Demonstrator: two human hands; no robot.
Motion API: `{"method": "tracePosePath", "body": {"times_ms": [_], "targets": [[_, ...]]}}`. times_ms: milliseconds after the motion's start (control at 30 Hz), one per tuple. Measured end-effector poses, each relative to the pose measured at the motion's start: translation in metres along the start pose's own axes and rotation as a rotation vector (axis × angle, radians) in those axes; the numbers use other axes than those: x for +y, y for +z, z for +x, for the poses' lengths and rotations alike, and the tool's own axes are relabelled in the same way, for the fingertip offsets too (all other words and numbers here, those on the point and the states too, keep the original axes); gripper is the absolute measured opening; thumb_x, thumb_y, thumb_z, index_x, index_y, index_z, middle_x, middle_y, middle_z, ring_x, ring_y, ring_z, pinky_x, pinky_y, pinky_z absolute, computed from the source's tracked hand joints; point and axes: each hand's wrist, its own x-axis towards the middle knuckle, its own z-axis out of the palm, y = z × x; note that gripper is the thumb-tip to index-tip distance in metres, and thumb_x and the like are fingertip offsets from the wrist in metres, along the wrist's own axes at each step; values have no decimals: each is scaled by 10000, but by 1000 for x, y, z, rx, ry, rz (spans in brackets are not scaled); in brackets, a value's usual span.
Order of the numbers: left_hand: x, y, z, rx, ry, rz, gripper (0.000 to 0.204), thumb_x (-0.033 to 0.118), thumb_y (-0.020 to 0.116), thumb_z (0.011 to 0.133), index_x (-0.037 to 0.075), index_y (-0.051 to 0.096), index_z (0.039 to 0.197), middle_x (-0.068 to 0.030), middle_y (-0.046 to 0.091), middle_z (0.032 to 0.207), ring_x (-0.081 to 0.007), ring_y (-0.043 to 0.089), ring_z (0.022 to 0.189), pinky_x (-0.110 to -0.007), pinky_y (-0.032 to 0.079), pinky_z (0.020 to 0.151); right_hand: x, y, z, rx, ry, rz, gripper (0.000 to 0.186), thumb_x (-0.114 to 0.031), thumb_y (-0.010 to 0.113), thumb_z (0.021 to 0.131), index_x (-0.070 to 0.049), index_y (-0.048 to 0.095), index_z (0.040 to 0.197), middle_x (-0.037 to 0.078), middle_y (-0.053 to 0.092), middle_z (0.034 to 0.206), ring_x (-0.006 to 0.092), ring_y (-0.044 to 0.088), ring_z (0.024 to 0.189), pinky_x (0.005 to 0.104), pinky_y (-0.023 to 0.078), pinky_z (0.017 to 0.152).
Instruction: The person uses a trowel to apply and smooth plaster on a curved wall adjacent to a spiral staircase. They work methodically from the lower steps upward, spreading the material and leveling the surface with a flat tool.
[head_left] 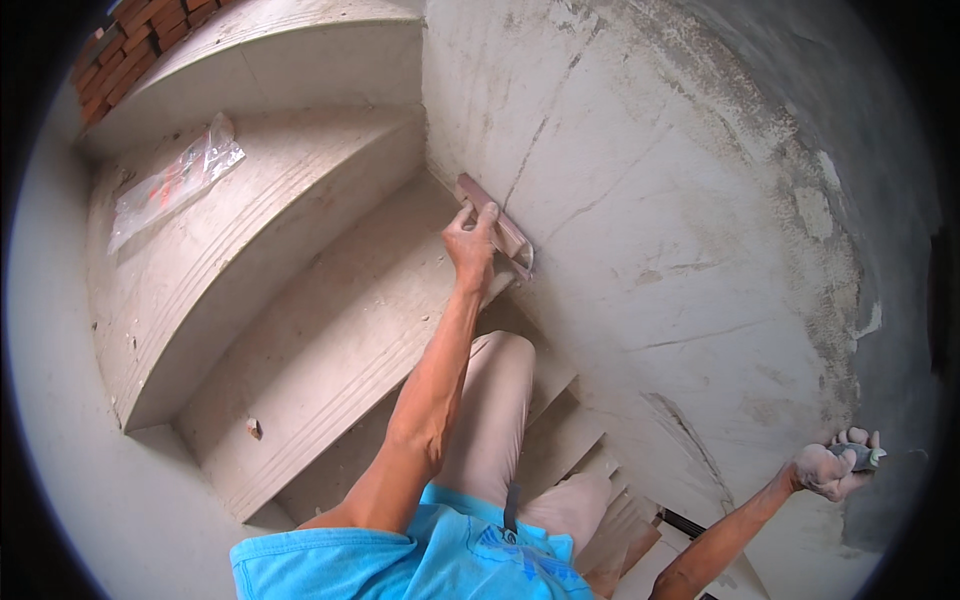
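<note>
At the far left, a stack of red bricks [125, 55] is cut off by the dark lens rim. Below it, a crumpled clear plastic bag [180, 185] with red print is laid on a curved stair tread [215, 235]. A small fragment [254, 429] is seen on a lower tread; its material cannot be determined.

At centre, an elongated reddish-brown tool [514, 240] is grasped by the left hand [472, 238] and is positioned at the wall's lower edge, beside the steps. Its underside is hidden, and its exact type cannot be established. The lower stairs are partly covered by the light trousers [490, 400] and blue shirt [430, 550]; the head is out of view.

To the right, the pale, streaked wall [680, 270] is bordered by a rough band and dark grey surfacing. At the far right, a small dark object [856, 457] with a pale end is gripped in the dusty right hand [825, 472]; it is largely concealed by the fingers and cannot be identified.
</note>
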Motion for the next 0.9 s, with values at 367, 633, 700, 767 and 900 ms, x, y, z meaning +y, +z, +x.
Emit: {"method": "tracePosePath", "body": {"times_ms": [367, 633, 700, 767, 900], "targets": [[-19, -8, 0, -48, -166, -106, 662, 249, 791, 861, -156, 524, 1312, -109, 672, 850, -148, 631, 589, -293, 531, 462, -2, 7, -2, 26, -73, -81, 444, -119, 456, 749, 154, 572, 1079, 120, 560, 731, 168, 477, 589, 256, 369, 483], [4, -1, -2, -83, -222, -222, 693, 259, 809, 843, -143, 523, 1329, -101, 643, 836, -117, 546, 518, -256, 467, 439, -2, -2, 2, -12, -84, -95, 438, -132, 465, 758, 156, 573, 1070, 116, 556, 720, 167, 477, 590, 252, 389, 490], [27, 3, 12, -78, -173, -343, 714, 254, 817, 835, -143, 511, 1343, -106, 639, 851, -117, 542, 513, -254, 467, 442, 4, 1, -2, -9, -88, -80, 438, -141, 470, 756, 154, 576, 1063, 116, 554, 718, 166, 475, 585, 251, 388, 487], [17, -7, 14, -28, -112, -213, 725, 259, 813, 840, -149, 498, 1350, -109, 635, 860, -120, 553, 524, -252, 472, 450, -2, 9, -4, 13, -88, -82, 438, -146, 474, 754, 153, 581, 1056, 117, 554, 718, 164, 473, 579, 253, 390, 481], [-4, -5, -33, -81, -215, -138, 753, 301, 804, 849, -151, 485, 1360, -109, 633, 862, -123, 575, 558, -250, 482, 467, 0, 7, -3, 33, -87, -87, 434, -153, 473, 761, 154, 590, 1045, 115, 555, 714, 161, 472, 567, 255, 397, 472]]}}
